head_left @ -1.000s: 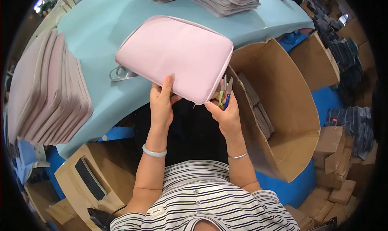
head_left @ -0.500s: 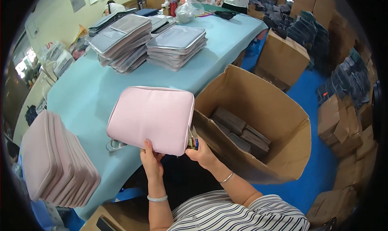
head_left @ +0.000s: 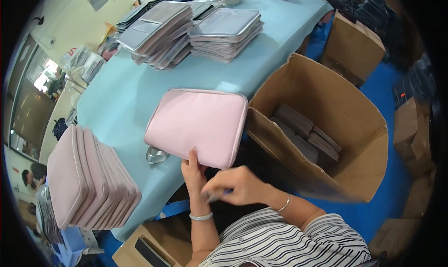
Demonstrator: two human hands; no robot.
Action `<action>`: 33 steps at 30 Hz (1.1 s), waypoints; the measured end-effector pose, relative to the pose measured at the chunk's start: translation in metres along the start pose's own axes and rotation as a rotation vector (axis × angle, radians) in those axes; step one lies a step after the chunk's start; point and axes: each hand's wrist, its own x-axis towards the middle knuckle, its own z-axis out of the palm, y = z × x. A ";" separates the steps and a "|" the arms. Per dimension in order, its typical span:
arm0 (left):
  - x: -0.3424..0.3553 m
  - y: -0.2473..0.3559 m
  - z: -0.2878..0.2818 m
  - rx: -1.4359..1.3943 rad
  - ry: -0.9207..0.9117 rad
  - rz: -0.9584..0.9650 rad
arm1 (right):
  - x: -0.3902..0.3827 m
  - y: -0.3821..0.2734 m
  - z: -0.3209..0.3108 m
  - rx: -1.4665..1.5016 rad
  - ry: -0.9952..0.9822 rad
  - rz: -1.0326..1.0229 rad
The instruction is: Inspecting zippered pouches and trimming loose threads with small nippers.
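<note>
A pink padded zip sleeve (head_left: 196,122) is held up at the table's front edge by my left hand (head_left: 193,173), thumb on its face and fingers behind it. A grey strap (head_left: 156,156) hangs from its lower left corner. My right hand (head_left: 240,185) is off the sleeve, below its right corner and in front of my left wrist, closed on small snips (head_left: 217,192) with a blue handle part, blurred by motion. A leaning pile of pink sleeves (head_left: 86,173) sits on the table to my left.
Grey sleeve stacks (head_left: 224,24) lie on the blue table (head_left: 112,99). An open carton (head_left: 354,145) holding flat items stands at my right, with more boxes (head_left: 350,47) beyond. Another carton (head_left: 126,253) is low at my left. A person (head_left: 32,176) appears at far left.
My right hand has left the sleeve's right corner and moved down and inward with the snips. My left hand still holds the sleeve. The view has shifted toward the table's back.
</note>
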 end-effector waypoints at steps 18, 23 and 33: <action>-0.018 -0.011 -0.029 0.022 -0.009 0.033 | 0.001 0.112 -0.080 0.121 0.695 0.469; -0.008 -0.018 -0.037 0.094 -0.037 0.186 | -0.001 0.116 -0.078 0.326 0.710 0.467; -0.015 -0.011 -0.031 0.056 -0.067 0.149 | -0.004 0.107 -0.078 0.411 0.706 0.574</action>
